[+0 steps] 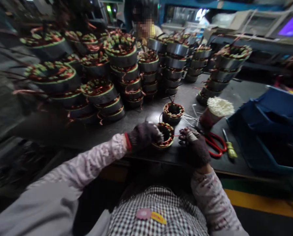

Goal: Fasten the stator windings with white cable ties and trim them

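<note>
A motor stator (170,140) with copper windings lies on the dark table right in front of me. My left hand (146,135), in a dark glove, has its fingers closed over the left rim of this stator. To the right, my gloved right hand (194,144) pinches a thin reddish wire (176,135) that runs out from the stator's edge. Just behind stands a second stator (173,113), touched by neither hand. Beside my right hand lie red-handled scissors (216,147), their blades partly hidden by it.
Tall stacks of stators (123,60) fill the table's far and left side, with another stack (217,77) at right. A cup of white sticks or tubes (217,109), a yellow-handled screwdriver (231,150) and a blue bin (266,108) stand or lie rightward. Across the table is a person (158,31).
</note>
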{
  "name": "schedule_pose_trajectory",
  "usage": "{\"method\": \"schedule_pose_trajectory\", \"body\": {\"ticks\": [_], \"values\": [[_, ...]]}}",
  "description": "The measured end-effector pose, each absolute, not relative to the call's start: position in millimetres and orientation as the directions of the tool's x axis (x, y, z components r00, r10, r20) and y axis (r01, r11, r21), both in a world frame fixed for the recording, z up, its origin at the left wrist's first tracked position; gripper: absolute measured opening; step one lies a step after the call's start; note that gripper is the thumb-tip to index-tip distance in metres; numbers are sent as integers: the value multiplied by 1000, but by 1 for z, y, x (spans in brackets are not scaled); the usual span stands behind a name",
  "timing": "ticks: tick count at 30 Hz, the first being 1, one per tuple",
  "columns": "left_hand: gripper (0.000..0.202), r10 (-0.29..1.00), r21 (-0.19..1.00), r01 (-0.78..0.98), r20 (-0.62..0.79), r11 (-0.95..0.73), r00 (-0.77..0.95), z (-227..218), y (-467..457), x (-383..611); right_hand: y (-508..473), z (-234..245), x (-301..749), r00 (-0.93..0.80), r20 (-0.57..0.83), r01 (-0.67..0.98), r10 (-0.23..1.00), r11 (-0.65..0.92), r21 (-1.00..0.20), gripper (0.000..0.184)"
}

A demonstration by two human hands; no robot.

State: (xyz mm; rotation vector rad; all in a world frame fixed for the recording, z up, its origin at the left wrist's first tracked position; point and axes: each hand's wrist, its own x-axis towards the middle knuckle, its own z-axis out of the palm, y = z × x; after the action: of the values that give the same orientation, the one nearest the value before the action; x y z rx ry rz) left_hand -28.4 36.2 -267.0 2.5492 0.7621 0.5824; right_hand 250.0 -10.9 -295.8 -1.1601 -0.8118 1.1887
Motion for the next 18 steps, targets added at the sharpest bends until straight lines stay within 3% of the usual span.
{"method": "schedule_pose_trajectory", "body": {"ticks": [2,4,7,14,18], "values": [[30,581,481,403,311,-779,752,-264,33,-35,-14,-288,275,371,26,-169,928,95,-981,57],[26,593,430,430,386,-794,707,-271,24,-42,-13,-282,307,569,139,-5,811,173,-985,47],[10,608,421,442,478,-792,634,-287,15,-41,10,-277,347,722,214,156,658,146,-977,37],[11,635,424,473,477,-772,608,-298,5,-9,73,-269,359,715,281,267,641,121,-956,25],[9,724,512,514,430,-688,540,-298,-8,8,44,-272,365,703,335,357,627,95,-929,37]]}}
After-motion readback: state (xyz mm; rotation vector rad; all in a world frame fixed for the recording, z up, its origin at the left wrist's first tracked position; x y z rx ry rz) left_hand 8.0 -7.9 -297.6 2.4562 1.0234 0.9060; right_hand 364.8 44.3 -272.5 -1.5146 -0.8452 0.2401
